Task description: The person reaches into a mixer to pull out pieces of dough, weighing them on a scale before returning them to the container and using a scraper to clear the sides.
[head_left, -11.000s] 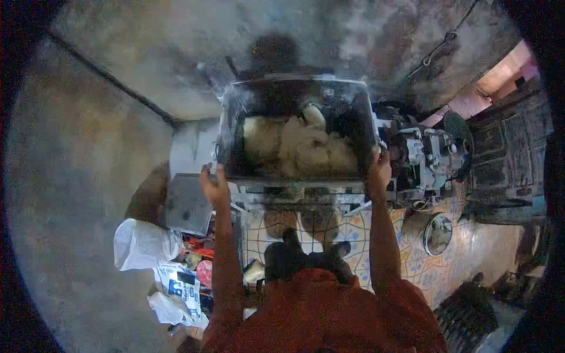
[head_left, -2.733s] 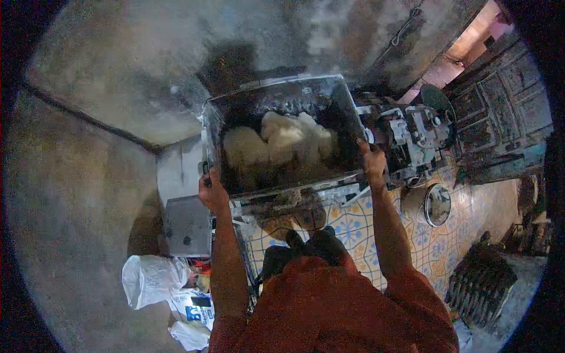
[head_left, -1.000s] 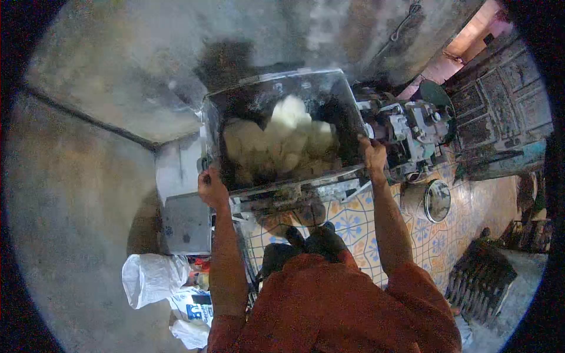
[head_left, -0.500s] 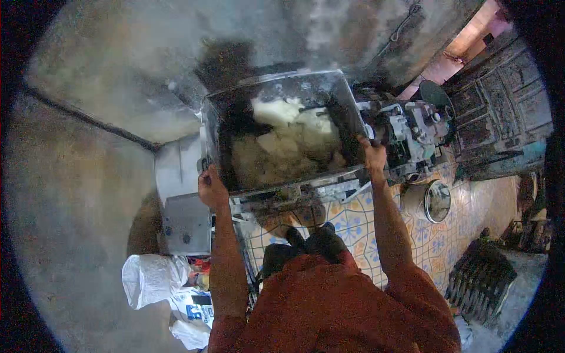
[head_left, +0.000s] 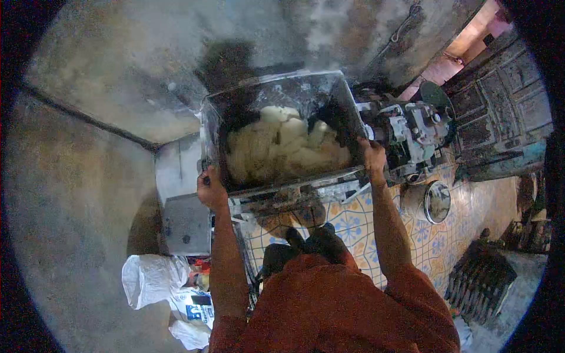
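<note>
A rectangular metal tub stands in front of me, its inside dark and smeared with white. Pale, lumpy dough fills much of its bottom, and some of it looks smeared by motion. My left hand is closed at the tub's near left corner, beside a small dark part that I cannot make out. At the near right corner, my right hand is closed around the tub's edge. Both arms reach straight forward.
A greasy motor-like machine adjoins the tub's right side. A round metal pot sits on the patterned tile floor. White sacks lie at lower left. A dark slatted object stands at lower right, and a wall rises behind.
The dough has shifted and changed shape: the bright white piece at the back is smaller, and the mass is spread more to the right. Both hands stay in place.
</note>
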The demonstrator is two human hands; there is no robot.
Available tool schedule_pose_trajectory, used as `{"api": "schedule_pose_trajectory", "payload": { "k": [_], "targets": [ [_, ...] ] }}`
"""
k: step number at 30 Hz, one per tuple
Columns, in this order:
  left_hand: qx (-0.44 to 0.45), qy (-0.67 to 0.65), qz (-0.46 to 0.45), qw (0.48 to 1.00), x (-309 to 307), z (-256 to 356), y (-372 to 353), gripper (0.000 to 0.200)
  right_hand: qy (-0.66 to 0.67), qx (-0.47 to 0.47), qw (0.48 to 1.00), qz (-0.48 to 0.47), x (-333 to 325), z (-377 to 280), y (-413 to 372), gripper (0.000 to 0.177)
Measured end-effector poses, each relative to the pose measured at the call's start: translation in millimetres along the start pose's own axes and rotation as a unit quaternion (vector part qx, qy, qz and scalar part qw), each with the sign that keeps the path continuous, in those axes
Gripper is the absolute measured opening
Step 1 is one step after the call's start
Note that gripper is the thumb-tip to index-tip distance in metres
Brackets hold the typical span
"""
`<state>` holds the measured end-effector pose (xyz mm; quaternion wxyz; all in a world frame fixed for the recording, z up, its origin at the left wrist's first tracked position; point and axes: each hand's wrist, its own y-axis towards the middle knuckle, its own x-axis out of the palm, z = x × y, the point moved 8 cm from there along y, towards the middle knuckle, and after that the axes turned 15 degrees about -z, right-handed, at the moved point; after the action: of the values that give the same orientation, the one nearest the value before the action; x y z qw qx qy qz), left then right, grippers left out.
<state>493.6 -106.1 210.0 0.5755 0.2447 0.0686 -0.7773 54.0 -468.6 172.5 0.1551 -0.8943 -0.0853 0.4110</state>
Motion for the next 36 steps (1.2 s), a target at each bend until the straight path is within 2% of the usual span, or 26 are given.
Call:
{"api": "schedule_pose_trajectory", "payload": {
  "k": [2, 5, 8, 11, 14, 15, 18, 21, 24, 26, 29, 32, 33, 36],
  "targets": [
    [0.014, 0.033, -0.006, 0.999, 0, -4, 2, 0.04, -0.004, -0.02, 1.0, -0.023, 0, -6, -2, 0.063],
    [0.043, -0.09, 0.016, 0.995, 3, -2, 1, 0.041, -0.007, -0.023, 0.998, -0.05, -5, -18, -9, 0.062],
    [-0.025, -0.016, -0.009, 1.0, 0, 9, -2, 0.042, -0.005, -0.014, 1.0, -0.023, -4, -14, -9, 0.063],
    [-0.003, -0.02, -0.005, 1.0, 1, 3, 0, 0.045, 0.002, -0.027, 1.0, -0.015, -1, -5, 0, 0.064],
    [0.024, 0.041, 0.032, 0.998, -3, 6, -4, 0.045, 0.008, -0.057, 0.998, 0.017, 0, -3, 2, 0.064],
    [0.015, 0.03, 0.021, 0.999, -3, 4, -3, 0.045, 0.01, -0.068, 0.997, 0.035, -2, -5, 0, 0.065],
    [0.006, 0.001, 0.003, 1.0, -2, 3, -1, 0.046, 0.052, -0.057, 0.997, 0.004, -6, -11, -12, 0.064],
    [0.019, -0.002, 0.009, 1.0, -1, 1, -1, 0.046, 0.036, 0.004, 0.998, -0.048, 0, -5, -5, 0.066],
    [0.0, -0.002, -0.001, 1.0, 2, -10, 4, 0.046, 0.003, 0.016, 0.999, -0.044, 0, -6, -3, 0.069],
    [-0.016, -0.032, -0.014, 0.999, 2, -9, 2, 0.045, 0.004, 0.012, 0.999, -0.032, -6, -13, -13, 0.069],
    [-0.04, 0.002, -0.001, 0.999, 0, -1, -1, 0.046, 0.003, -0.006, 1.0, -0.018, -6, -15, -11, 0.069],
    [0.027, -0.042, 0.01, 0.999, 0, 2, -1, 0.045, 0.045, -0.055, 0.997, -0.027, 10, 14, 15, 0.069],
    [0.013, -0.034, 0.001, 0.999, 0, 3, 0, 0.044, 0.066, -0.076, 0.994, -0.033, 13, 13, 16, 0.069],
    [-0.022, -0.008, -0.016, 1.0, 0, -2, 0, 0.04, 0.005, -0.026, 1.0, -0.001, 5, 10, 9, 0.064]
  ]
}}
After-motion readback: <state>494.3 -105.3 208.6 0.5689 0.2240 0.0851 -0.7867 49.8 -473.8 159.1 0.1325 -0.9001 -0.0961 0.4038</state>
